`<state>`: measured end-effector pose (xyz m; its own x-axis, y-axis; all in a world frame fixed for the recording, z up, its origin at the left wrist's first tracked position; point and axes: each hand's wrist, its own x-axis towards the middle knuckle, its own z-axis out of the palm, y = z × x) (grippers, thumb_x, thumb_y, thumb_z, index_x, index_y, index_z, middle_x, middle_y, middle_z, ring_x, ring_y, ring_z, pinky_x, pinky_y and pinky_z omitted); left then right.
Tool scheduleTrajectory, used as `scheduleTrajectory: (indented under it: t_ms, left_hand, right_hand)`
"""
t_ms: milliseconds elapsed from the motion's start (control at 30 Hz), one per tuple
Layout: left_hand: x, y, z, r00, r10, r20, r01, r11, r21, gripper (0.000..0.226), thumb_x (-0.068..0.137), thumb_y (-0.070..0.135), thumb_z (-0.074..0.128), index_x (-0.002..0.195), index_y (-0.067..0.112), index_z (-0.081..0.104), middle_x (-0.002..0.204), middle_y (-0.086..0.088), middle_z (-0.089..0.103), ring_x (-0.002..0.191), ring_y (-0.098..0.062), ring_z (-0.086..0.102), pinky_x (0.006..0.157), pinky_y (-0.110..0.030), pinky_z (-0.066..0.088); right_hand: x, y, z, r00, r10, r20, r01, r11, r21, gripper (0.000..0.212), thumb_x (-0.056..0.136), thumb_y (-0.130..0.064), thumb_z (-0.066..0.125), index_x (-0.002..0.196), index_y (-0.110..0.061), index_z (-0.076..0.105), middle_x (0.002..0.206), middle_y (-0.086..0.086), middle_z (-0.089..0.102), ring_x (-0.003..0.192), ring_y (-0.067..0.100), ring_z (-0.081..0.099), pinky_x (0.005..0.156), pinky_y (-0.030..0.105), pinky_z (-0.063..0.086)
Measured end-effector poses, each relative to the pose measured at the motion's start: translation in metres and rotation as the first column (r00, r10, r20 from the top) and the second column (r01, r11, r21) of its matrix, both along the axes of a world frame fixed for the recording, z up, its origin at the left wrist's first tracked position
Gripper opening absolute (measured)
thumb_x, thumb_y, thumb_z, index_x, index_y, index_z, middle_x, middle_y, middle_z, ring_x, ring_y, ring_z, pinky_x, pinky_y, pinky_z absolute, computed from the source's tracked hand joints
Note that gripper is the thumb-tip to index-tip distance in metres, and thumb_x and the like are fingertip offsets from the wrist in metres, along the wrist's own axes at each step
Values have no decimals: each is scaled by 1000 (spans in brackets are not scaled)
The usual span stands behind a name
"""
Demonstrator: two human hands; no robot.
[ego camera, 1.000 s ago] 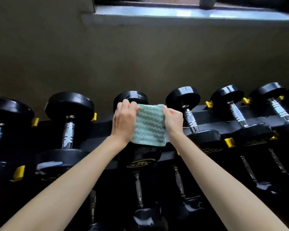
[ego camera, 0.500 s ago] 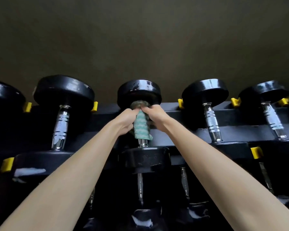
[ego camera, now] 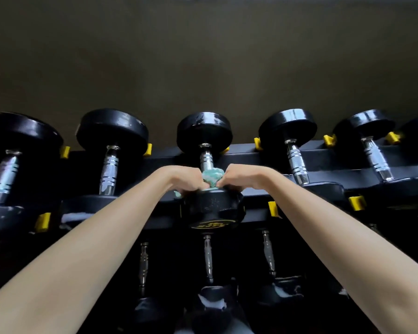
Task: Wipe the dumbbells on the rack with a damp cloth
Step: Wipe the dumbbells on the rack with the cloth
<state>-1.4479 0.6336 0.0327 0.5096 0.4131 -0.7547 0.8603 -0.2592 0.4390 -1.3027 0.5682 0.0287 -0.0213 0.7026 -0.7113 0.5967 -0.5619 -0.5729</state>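
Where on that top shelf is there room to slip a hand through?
Bare rack rail shows between the middle dumbbell and its right neighbour, likewise on its left. Crowded at its handle: left hand, right hand, cloth.

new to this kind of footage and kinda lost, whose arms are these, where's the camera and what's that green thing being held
There is no machine here: these are a person's two bare arms. The camera sits on their head and looks forward and down, so the arms reach in from the bottom corners. In front, against a plain wall, stands a black rack. A row of black dumbbells with shiny handles lies on it, parted by yellow clips. The lower dumbbells sit on a row beneath. The green thing is a cloth, bunched round the near end of the middle dumbbell handle. The left hand and right hand both grip it, one on each side.
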Motion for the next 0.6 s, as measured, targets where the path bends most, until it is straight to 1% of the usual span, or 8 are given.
scheduleTrajectory:
  t_ms: [100,167,233,267,333,400,500,600]
  left_hand:
    - [-2,-6,21,994,-83,65,81,996,31,35,93,24,44,61,15,34,60,0,35,56,-15,29,55,-28,25]
    - [-8,-14,27,988,-67,142,59,997,56,36,93,22,44,59,15,33,58,0,34,57,-14,29,58,-29,25]
    - [-16,-28,31,979,-48,200,21,991,135,33,95,22,42,63,15,38,62,0,37,60,-15,33,59,-30,25]
    - [-19,-35,31,976,-68,208,25,979,201,30,96,24,40,69,13,47,68,-1,42,65,-16,38,61,-30,28]
    - [-26,-52,29,975,-119,190,44,934,356,30,99,28,36,99,10,61,90,-6,55,86,-22,51,72,-30,35]
    - [-31,-67,27,969,-116,219,4,891,453,36,101,28,34,119,9,58,112,-10,60,105,-28,53,82,-30,36]
    - [-35,-83,17,955,-157,252,-3,844,536,35,101,23,33,122,7,57,123,-10,57,110,-31,53,87,-33,39]
    - [-34,-101,8,935,-210,286,-10,790,613,33,100,16,36,123,2,55,127,-11,49,114,-29,49,83,-30,40]
  right_hand:
    - [-1,-12,24,1000,-17,-26,18,998,53,33,85,-11,56,59,-18,37,60,1,30,58,15,24,55,27,20]
    - [-6,-24,32,998,-49,35,44,992,122,31,84,-12,58,60,-17,40,62,1,33,59,15,28,57,28,25]
    - [-12,-37,29,988,-150,28,141,966,215,35,82,-14,61,55,-17,39,59,0,35,60,14,28,60,31,23]
    - [-15,-44,27,981,-189,40,172,949,263,37,82,-15,61,53,-16,38,59,-1,34,59,13,28,59,31,22]
    - [-21,-58,25,972,-218,91,175,922,345,37,85,-18,59,53,-11,42,59,0,36,57,12,29,56,31,22]
    - [-25,-71,25,966,-209,152,129,899,418,33,88,-20,56,58,-8,52,59,0,41,59,12,35,58,31,27]
    - [-33,-86,22,939,-190,288,16,858,513,28,92,-19,51,77,0,64,68,8,53,70,21,47,63,31,34]
    - [-38,-99,14,897,-161,411,-92,841,532,24,91,-10,46,91,7,63,94,22,61,86,33,52,70,34,36]
